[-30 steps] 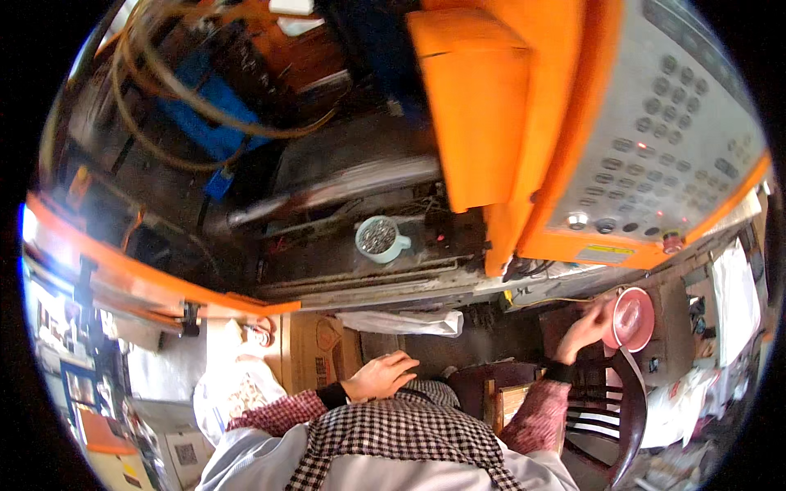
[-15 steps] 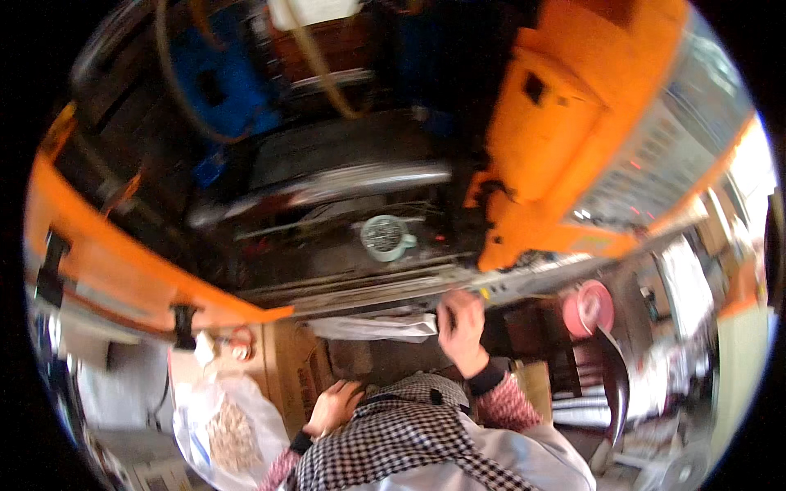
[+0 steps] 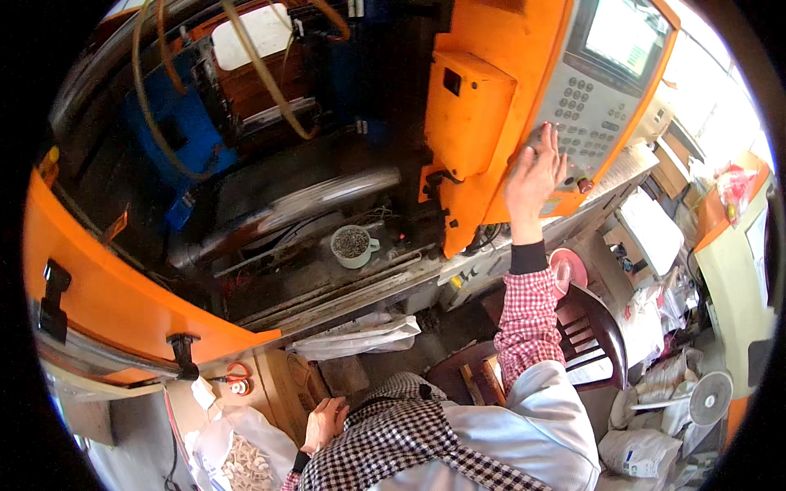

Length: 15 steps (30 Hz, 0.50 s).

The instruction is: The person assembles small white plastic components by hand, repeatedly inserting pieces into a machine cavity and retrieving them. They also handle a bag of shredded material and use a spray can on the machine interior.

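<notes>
Mostly, the view is filled by an orange machine (image 3: pixel 471 114), whose dark inside is crossed by yellowish hoses (image 3: pixel 266 65) and closed off at the left by an orange door (image 3: pixel 123 278). On the machine's right side, a grey control panel (image 3: pixel 594 110) is mounted, its rows of buttons set below a lit screen (image 3: pixel 624 37). Beside the right sleeve (image 3: pixel 528 323), a dark chair (image 3: pixel 620 348) is placed, with a pink bowl (image 3: pixel 581 268) just beyond its back. At the lower left, pale bits are held in a thin plastic bag (image 3: pixel 278 442); inside the machine, a pale cup (image 3: pixel 354 260) is filled with small grey pieces. The right of the room is crowded with white sacks (image 3: pixel 643 452) and a small fan (image 3: pixel 711 398). Near the bag, red-handled scissors (image 3: pixel 237 374) are laid on a tan surface (image 3: pixel 264 401). The hands are held well apart. The right hand (image 3: pixel 534 176) is stretched up to the panel, its fingers (image 3: pixel 548 137) extended over the lower buttons; whether one is pressed cannot be told. The left hand (image 3: pixel 325 421) is held low beside the checked apron (image 3: pixel 385 446), fingers loosely bent; with its palm hidden, whether anything is gripped cannot be told.
</notes>
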Each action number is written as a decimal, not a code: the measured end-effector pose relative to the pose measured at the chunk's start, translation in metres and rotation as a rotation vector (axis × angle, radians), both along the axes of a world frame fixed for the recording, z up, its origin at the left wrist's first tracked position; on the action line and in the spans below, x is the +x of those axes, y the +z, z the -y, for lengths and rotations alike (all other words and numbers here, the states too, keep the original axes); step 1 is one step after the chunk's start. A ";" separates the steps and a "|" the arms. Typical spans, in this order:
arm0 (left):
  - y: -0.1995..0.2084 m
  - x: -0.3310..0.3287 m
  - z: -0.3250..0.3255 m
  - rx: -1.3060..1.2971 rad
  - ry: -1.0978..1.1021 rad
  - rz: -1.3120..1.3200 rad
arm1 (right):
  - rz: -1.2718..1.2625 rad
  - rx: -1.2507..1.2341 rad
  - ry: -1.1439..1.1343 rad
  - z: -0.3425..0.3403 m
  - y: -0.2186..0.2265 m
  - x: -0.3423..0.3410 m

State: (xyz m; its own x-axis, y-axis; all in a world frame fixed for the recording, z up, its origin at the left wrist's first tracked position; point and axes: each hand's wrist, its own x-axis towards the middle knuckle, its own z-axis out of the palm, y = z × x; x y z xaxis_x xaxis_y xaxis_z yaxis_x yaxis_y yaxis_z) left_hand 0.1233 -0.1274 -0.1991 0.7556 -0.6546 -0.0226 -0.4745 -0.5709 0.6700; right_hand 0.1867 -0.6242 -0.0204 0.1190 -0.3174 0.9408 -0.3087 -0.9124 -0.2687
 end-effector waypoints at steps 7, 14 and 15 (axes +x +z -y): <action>-0.016 -0.007 -0.013 -0.073 0.006 0.026 | 0.242 0.161 0.370 -0.013 0.004 -0.004; -0.015 -0.029 -0.030 -0.040 0.082 0.006 | -0.037 -0.043 0.850 -0.223 -0.058 -0.037; -0.016 -0.037 -0.034 -0.031 0.113 -0.025 | -0.191 0.018 1.111 -0.249 -0.080 -0.039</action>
State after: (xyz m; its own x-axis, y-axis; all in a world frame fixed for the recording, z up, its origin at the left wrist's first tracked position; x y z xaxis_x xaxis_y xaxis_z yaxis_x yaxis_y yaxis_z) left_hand 0.0867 -0.0934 -0.2154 0.8241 -0.5659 -0.0235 -0.3912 -0.5986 0.6990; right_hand 0.1474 -0.3750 -0.1006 0.4855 0.0410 0.8733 0.6346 -0.7036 -0.3198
